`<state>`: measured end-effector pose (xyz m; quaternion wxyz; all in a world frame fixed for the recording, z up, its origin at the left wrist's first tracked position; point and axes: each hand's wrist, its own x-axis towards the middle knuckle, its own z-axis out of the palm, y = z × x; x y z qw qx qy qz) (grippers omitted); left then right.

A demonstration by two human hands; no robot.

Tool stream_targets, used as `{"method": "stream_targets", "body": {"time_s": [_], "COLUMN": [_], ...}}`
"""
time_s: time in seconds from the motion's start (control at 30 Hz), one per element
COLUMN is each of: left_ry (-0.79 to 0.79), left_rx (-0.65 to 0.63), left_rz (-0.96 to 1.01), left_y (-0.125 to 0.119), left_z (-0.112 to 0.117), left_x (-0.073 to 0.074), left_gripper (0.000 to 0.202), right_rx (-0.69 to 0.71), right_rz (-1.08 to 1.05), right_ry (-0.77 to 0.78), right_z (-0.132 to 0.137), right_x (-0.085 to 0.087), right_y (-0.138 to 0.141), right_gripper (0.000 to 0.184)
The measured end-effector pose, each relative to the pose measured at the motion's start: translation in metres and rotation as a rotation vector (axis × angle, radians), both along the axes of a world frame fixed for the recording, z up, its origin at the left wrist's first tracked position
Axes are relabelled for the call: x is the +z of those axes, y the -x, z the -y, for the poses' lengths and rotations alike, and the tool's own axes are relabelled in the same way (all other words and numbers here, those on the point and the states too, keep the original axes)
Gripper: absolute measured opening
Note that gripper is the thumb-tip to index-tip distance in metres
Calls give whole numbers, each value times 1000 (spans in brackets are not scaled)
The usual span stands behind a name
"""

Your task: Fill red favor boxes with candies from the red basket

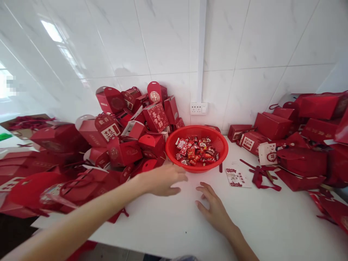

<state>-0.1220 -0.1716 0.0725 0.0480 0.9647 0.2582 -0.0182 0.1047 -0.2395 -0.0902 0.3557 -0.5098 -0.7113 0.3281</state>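
My left hand [164, 179] is stretched over the white table just in front of a red plastic basket [224, 154], fingers extended and apart, nothing seen in it. Lower and to the right, my right hand [213, 208] hovers with loosely bent, spread fingers, also holding nothing visible. Small wrapped candies [193, 154] in red, white and dark wrappers lie inside the basket. A printed card [236, 177] rests on the table to the right of the basket, near some dark red ribbon [262, 177].
Red gift boxes [125, 150] are heaped on the left beside my left arm. More red boxes [273, 125] are piled on the right. Behind the basket, a power socket [198, 108] sits on the tiled wall [168, 43]. The white table [163, 224] has its front edge near me.
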Motion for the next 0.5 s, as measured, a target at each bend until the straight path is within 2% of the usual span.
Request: {"method": "stream_targets", "body": {"time_s": [0.1,0.2,0.27,0.33,0.43,0.5], "left_ry": [118,137,108,41,-46,-48], "left_rx": [18,76,139,160,99,46], "left_rz": [206,596,808,941,1027,1057], "left_y": [-11,-29,-42,-54,-67,-73], "left_z": [6,0,-5,-7,-4,-1], "left_x": [-48,-84,-101,-114,-131,-141], "left_gripper": [26,18,18,19,20,19], "right_rx": [1,4,2,-4,42,120], "right_rz": [-27,-36,-40,-63,-132,-152], "right_ry": [-16,-25,-31,-44,-53,1], "right_z": [2,0,-3,-5,5,25], "right_x": [-3,-7,-7,-4,4,7], "right_y": [2,4,5,5,3,0], "right_gripper": [35,33,31,30,25,20]}}
